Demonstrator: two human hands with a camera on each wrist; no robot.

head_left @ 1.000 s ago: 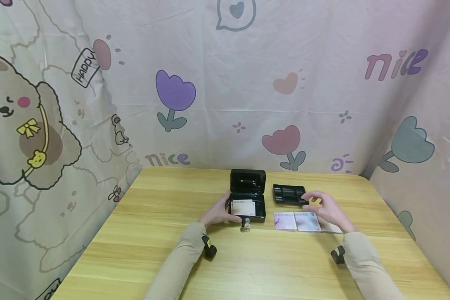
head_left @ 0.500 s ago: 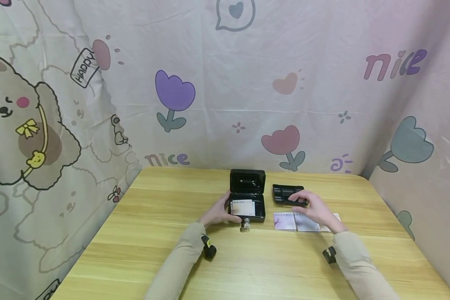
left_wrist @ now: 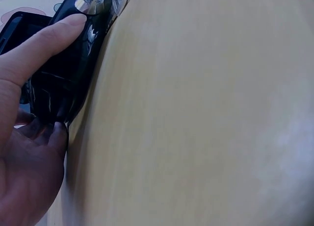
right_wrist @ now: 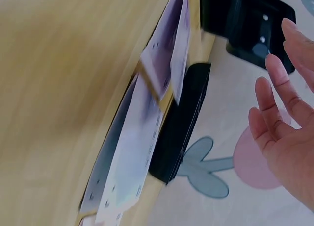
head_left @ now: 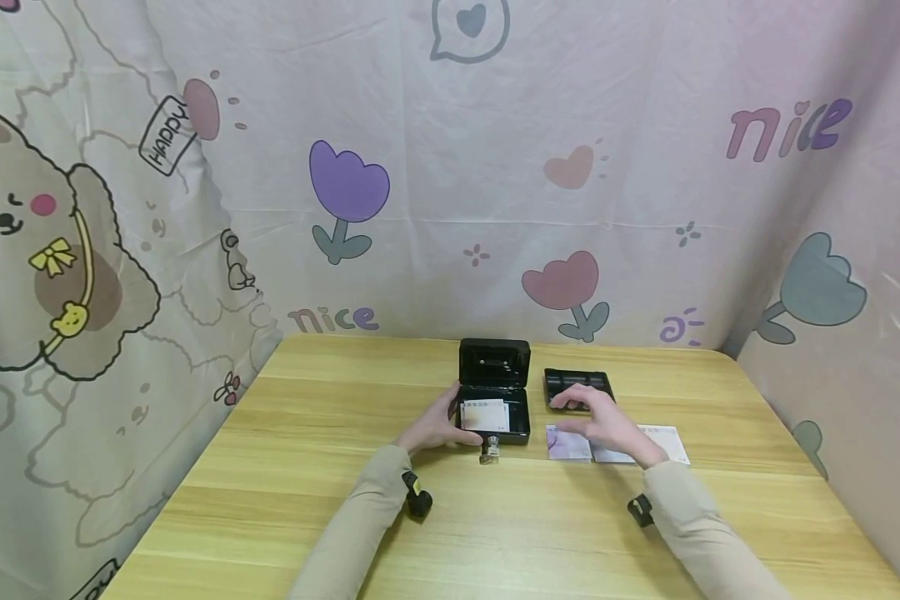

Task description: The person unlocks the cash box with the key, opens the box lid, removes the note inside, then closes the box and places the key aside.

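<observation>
An open black cash box (head_left: 512, 438) stands at the table's back middle with banknotes (head_left: 484, 415) inside. My left hand (head_left: 438, 427) grips its front left corner; in the left wrist view the thumb lies beside the round lock (left_wrist: 91, 2), the fingers at the box's side. Something clear and shiny (head_left: 490, 452) hangs at the lock. My right hand (head_left: 602, 423) hovers over a row of banknotes, fingers apart and holding nothing. A purple note (head_left: 567, 447) lies under its fingertips, a bluish note (head_left: 612, 457) is partly hidden beneath it, and a pale note (head_left: 669, 445) lies to the right.
Behind the notes lies a black compartment tray (head_left: 562, 380), partly covered by my right fingers. A printed cloth (head_left: 435, 275) hangs along the table's back edge. Bare wood (head_left: 510, 525) stretches in front of the box and notes.
My right hand has moved left along the row, from over the right-hand notes toward the purple one, uncovering the pale note. The left hand stays on the cash box.
</observation>
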